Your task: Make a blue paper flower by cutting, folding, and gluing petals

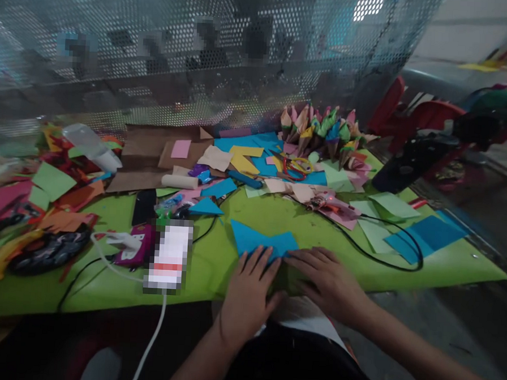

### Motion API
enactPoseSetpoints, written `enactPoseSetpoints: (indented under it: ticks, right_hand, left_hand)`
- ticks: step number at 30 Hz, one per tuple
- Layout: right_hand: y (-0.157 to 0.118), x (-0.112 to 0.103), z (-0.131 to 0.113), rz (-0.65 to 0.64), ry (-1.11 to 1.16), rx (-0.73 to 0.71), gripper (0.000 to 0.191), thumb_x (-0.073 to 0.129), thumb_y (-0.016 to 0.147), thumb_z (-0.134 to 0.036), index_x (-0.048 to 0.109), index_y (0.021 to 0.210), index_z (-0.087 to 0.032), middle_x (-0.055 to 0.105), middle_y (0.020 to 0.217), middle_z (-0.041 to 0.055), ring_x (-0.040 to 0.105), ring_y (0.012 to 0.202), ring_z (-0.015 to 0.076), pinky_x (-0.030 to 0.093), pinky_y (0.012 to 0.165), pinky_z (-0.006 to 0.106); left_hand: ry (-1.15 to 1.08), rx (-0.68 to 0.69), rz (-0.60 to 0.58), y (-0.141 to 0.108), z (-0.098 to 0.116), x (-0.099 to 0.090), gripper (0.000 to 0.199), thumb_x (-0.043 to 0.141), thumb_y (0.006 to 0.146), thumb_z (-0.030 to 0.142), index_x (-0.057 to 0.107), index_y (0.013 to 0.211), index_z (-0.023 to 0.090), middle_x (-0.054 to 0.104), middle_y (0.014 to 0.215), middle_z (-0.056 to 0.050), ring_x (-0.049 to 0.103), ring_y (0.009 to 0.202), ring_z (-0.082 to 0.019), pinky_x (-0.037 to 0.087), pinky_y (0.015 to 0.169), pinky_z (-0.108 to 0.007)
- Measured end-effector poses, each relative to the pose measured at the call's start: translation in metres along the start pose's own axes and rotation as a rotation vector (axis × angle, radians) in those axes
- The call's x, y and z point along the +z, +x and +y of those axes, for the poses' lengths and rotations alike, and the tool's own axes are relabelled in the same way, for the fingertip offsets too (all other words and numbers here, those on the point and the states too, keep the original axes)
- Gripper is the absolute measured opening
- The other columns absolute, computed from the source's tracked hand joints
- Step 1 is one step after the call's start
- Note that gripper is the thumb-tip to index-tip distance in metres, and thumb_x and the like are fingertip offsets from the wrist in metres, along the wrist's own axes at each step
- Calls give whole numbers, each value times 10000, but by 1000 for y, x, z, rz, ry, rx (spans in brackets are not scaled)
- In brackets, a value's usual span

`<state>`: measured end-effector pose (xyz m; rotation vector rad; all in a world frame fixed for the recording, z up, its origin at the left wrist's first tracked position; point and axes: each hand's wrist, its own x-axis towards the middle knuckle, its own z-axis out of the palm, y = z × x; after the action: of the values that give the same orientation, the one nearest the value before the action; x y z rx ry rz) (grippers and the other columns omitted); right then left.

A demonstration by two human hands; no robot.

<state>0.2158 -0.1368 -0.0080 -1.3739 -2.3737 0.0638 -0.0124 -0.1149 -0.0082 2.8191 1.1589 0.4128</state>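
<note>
Left hand (248, 292) palm down, fingers spread, tips lying on the near part of the blue paper (249, 235). Right hand (331, 279) also palm down, fingers stretched out and loosely side by side, tips at the paper's 4 o'clock corner; looks like light contact, no pinch visible.

Key relation, 12 o'clock = away from wearer: paper sits at 12 from left hand, 10 from right. Left is nearer and covers more of it. Long axis runs roughly 10 to 4, one point sticking out at 10, a lower peak at about 2. Near edge hidden under left fingers, so fold there can't be told.

Paper lies on the green table (273, 208) close to its near edge. Around it: pixelated phone (169, 256) at 9, pink glue gun (333, 204) at 2, paper cones (324, 128) at 1, flat blue sheets (425, 236) well apart at 3.
</note>
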Motion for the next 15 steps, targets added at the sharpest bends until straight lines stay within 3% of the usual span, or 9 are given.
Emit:
enactPoseSetpoints:
  ticks: [4, 7, 11, 15]
  right_hand:
    - [32, -20, 25, 93, 59, -23, 316, 543, 969, -237, 678, 1254, -264, 760, 1197, 74, 717, 1068, 232, 551, 923, 430]
    - [74, -33, 53, 136, 1, 48, 276, 541, 966, -271, 732, 1164, -250, 782, 1125, 72, 721, 1054, 254, 551, 921, 427]
    - [142, -34, 82, -6, -74, 146, 289, 522, 943, -239, 776, 1079, -245, 788, 1116, 61, 721, 1040, 266, 541, 893, 385]
    - [199, -16, 85, -168, -75, 263, 318, 524, 951, -283, 743, 1180, -261, 757, 1214, 43, 700, 1093, 250, 527, 861, 320]
  left_hand:
    - [-32, -8, -56, 2, -6, 11, 660, 604, 924, 481, 427, 1516, 251, 418, 1612, -63, 408, 1470, -295, 385, 1169, -537]
    - [-51, -11, -47, -1, -8, 14, 630, 596, 929, 487, 452, 1501, 266, 442, 1597, -58, 418, 1462, -287, 386, 1171, -534]
    - [-80, -30, -28, -1, -9, 16, 602, 602, 925, 494, 488, 1477, 281, 485, 1568, -55, 454, 1433, -282, 396, 1165, -528]
    - [-124, -43, 5, 0, -12, 18, 549, 589, 931, 516, 535, 1432, 300, 524, 1538, -35, 485, 1407, -277, 401, 1159, -528]
